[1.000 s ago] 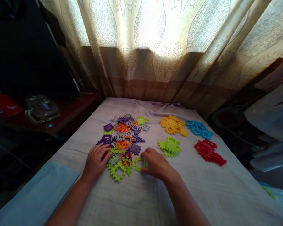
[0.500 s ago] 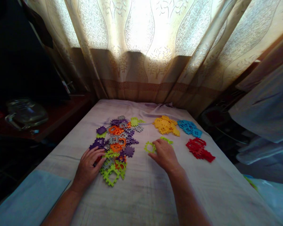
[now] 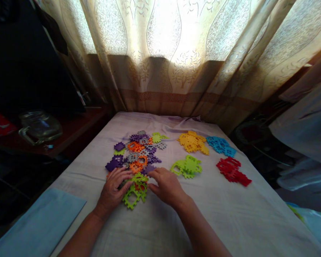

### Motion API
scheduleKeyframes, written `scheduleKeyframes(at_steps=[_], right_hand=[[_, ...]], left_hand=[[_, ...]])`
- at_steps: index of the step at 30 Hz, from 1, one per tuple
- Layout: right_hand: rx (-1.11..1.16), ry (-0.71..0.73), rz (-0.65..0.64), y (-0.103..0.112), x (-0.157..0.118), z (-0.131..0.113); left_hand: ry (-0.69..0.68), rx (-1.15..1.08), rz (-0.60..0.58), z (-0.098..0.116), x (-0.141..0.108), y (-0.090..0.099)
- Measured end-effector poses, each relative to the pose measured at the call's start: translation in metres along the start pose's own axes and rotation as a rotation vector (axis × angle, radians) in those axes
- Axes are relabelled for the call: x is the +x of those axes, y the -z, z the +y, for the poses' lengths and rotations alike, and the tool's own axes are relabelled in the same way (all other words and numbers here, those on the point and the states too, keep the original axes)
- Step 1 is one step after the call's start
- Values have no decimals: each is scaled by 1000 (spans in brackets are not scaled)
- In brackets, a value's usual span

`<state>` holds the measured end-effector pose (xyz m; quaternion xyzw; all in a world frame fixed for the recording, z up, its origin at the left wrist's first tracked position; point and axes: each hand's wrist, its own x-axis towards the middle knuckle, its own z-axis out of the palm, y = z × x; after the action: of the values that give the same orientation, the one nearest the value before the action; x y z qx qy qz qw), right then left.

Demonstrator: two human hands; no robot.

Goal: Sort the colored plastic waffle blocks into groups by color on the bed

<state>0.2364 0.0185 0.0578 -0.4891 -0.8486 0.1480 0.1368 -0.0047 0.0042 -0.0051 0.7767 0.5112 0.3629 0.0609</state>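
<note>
A light blue folded cloth (image 3: 46, 217) lies at the near left of the pale, cloth-covered surface (image 3: 149, 232); the left hand (image 3: 115, 189) is partly open, thumb apart from its bent fingers, at the near left side of the mixed pile (image 3: 138, 157); the right hand (image 3: 167, 185), also partly open, reaches in from the other side; whether either grips a piece, I cannot tell. Between them lie green pieces (image 3: 131, 200), at the pile's near end; purple, orange and grey pieces spread beyond. To the right sit a green pile (image 3: 191, 166) and a red pile (image 3: 232, 171); farther back, a yellow pile (image 3: 192, 141) and a blue pile (image 3: 219, 144); a glass jug (image 3: 42, 128) stands off left; a patterned curtain (image 3: 160, 78) hangs behind.
</note>
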Motion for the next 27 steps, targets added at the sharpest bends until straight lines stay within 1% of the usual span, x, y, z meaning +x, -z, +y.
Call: scheduleKeyframes(at_steps=[5,7,9,12,15,17,19,21,23,25,27], right_hand=[[-31,33,-24,-4,3,-5],[-38,39,-19,-3,4,-3],[-45,14,11,2,4,3],[-52,-117,111,15,1,21],[-59,-334,213,32,-5,47],[-80,-486,241,41,-12,65],[-104,-601,243,46,-18,79],[-125,-661,230,47,-24,91],[-138,-687,234,48,-27,97],[-130,-697,256,48,-28,98],[-96,-683,264,48,-24,92]], left_hand=[[1,-36,-44,1,1,-1],[2,-32,-61,0,0,-1],[18,-16,-55,-1,0,-2],[63,16,-7,-2,-1,-2],[85,28,37,-4,-2,-3],[91,33,53,-5,-2,-4],[97,35,70,-6,-1,-3],[110,36,97,-8,-1,-1],[149,45,145,-12,0,3],[206,62,191,-17,0,9],[250,81,223,-22,0,15]])
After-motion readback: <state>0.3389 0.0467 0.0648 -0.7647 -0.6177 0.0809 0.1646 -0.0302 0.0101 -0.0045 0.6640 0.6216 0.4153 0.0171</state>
